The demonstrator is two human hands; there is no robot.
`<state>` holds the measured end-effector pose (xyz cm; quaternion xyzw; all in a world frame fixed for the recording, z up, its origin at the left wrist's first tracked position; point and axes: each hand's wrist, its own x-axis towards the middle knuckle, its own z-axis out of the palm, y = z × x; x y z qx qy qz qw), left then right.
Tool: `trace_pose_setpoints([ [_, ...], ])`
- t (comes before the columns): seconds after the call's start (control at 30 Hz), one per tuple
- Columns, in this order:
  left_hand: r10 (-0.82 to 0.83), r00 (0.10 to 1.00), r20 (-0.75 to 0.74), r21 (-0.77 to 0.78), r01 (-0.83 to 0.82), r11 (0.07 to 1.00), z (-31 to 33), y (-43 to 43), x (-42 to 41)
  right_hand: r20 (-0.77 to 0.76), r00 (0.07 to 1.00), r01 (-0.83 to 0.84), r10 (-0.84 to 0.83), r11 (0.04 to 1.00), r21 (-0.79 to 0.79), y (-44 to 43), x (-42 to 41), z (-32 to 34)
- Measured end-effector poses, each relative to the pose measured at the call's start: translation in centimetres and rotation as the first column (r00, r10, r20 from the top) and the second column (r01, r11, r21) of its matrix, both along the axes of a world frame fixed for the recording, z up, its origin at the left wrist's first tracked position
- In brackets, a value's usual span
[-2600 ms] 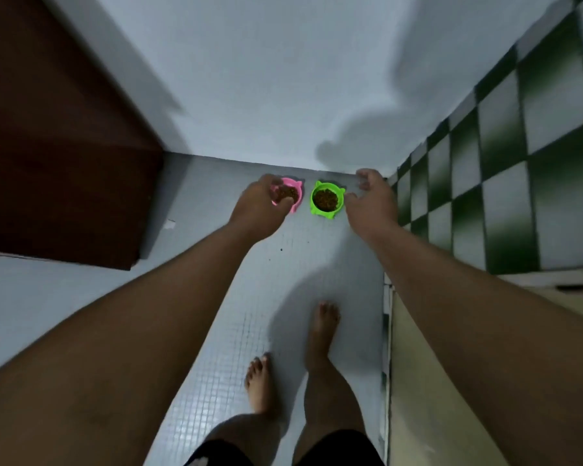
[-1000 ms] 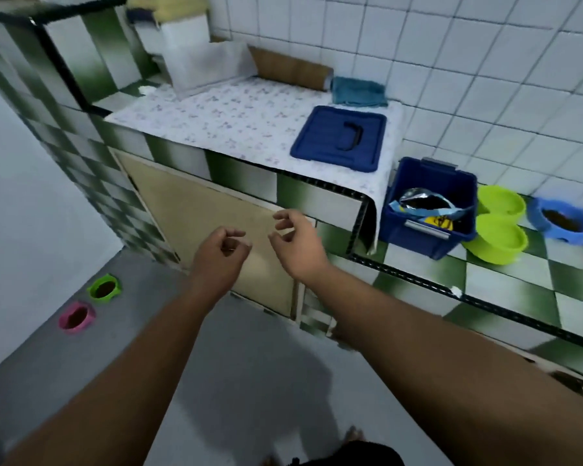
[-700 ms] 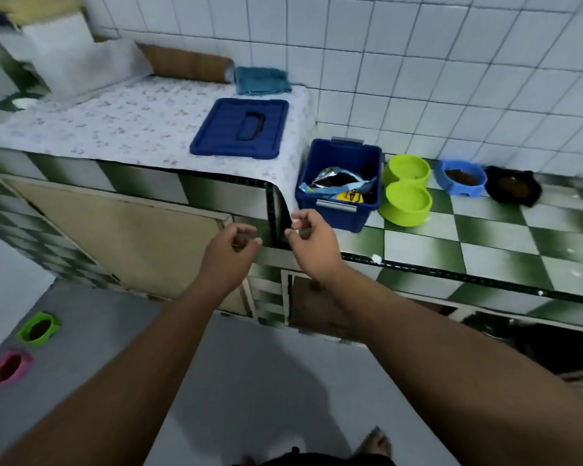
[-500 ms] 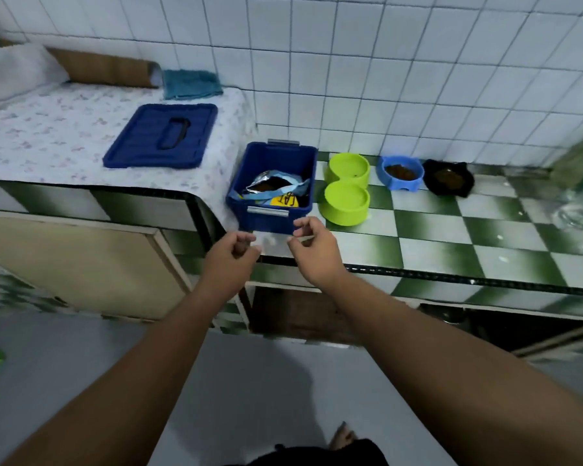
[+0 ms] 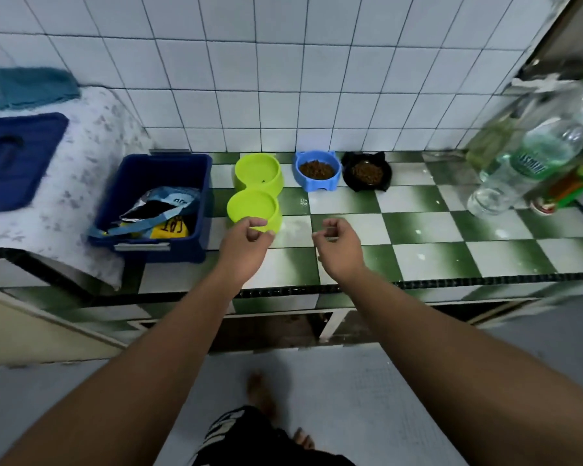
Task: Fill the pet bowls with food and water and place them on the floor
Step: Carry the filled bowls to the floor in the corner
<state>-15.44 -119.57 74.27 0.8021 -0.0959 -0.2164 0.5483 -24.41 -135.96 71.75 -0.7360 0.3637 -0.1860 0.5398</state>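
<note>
On the green-and-white checked counter (image 5: 418, 230) stand two lime green bowls: a near one (image 5: 253, 205) and a far one (image 5: 258, 169), both without food. To their right sit a blue bowl (image 5: 317, 170) and a black bowl (image 5: 367, 171), each holding brown kibble. A clear water bottle (image 5: 525, 169) leans at the right. My left hand (image 5: 244, 245) hovers at the near green bowl's front rim, fingers curled, holding nothing. My right hand (image 5: 339, 245) hangs over the counter, fingers curled and empty.
A dark blue bin (image 5: 159, 205) with a cat food bag (image 5: 162, 213) inside stands left of the green bowls. Its blue lid (image 5: 14, 159) lies on a patterned cloth (image 5: 81, 183), with a teal towel (image 5: 34, 85) behind. White tiled wall at the back. Grey floor and my feet below.
I have turned away from the pink and green bowls on the floor to face the counter. Both hands have moved forward over the counter toward the bowls there.
</note>
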Motion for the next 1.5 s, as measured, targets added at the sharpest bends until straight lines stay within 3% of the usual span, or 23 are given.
trace_pose_setpoints([
  [0.3,-0.139,0.989,-0.052,0.036,0.141,0.989,-3.2,-12.2,5.8,-0.074,0.981,0.182,-0.180,0.983,0.016,-11.8,1.8,-0.2],
  [0.47,-0.099,0.993,-0.063,0.071,0.103,0.992,-4.0,-17.4,9.0,-0.115,0.950,0.296,-0.292,0.955,0.019,-17.6,3.2,-0.2],
  [0.63,-0.052,0.996,-0.076,0.144,0.062,0.988,-5.2,-20.8,12.2,-0.131,0.955,0.274,-0.267,0.961,0.037,-22.5,6.6,-1.4],
  [0.97,0.148,0.982,-0.118,0.206,-0.122,0.971,-7.2,-26.5,15.5,-0.428,0.894,0.150,-0.132,0.989,0.006,-31.1,10.6,-4.5],
  [1.07,0.202,0.971,-0.131,0.227,-0.169,0.959,-7.5,-27.5,16.3,-0.500,0.859,0.155,-0.105,0.986,0.060,-32.6,11.6,-5.2],
  [1.2,0.199,0.973,-0.117,0.294,-0.157,0.943,-7.8,-28.2,17.5,-0.479,0.875,0.141,-0.066,0.982,0.122,-33.2,12.8,-5.5],
  [1.5,0.209,0.976,-0.055,0.214,-0.193,0.958,-8.7,-28.2,17.7,-0.380,0.913,0.186,-0.150,0.981,0.060,-33.9,12.1,-6.4],
])
